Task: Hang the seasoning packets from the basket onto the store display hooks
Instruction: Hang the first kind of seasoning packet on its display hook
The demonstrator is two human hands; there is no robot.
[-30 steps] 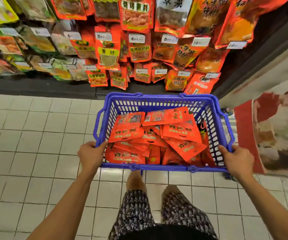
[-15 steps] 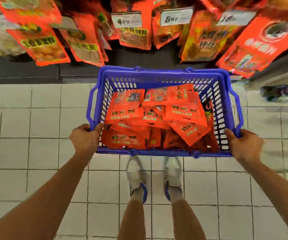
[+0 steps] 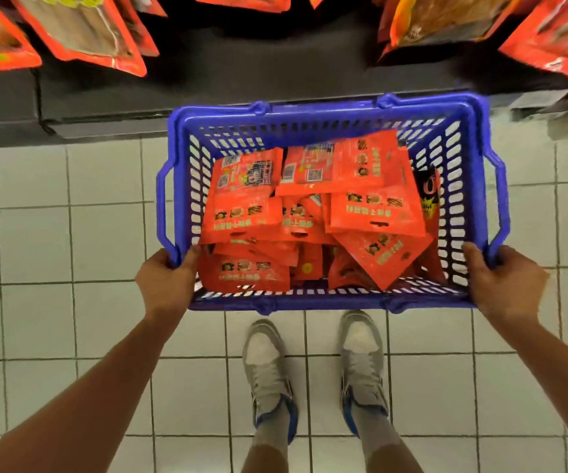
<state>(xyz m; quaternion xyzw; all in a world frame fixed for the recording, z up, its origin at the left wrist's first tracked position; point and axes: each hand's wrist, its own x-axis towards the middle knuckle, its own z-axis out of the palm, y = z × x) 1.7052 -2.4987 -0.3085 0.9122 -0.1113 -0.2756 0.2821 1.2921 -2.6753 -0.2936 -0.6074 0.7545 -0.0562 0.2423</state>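
No words or numbers can be read with any certainty. The red packets (image 3: 310, 213) in the basket (image 3: 323, 112) carry rows of yellowish characters, upside down and too blurred to make out; two near the far edge bear what look like QR codes.

The basket (image 3: 330, 114) is bright blue, its walls pierced by rows of small slots. The seasoning packets (image 3: 310, 213) in it are red-orange with pale lettering and little dark photo squares; one at the basket's right edge is black with yellow. The floor (image 3: 71, 250) is white tile with grey grout. The shoes (image 3: 269, 370) are grey and white with blue heels. The hanging packets (image 3: 84, 29) are orange-red.
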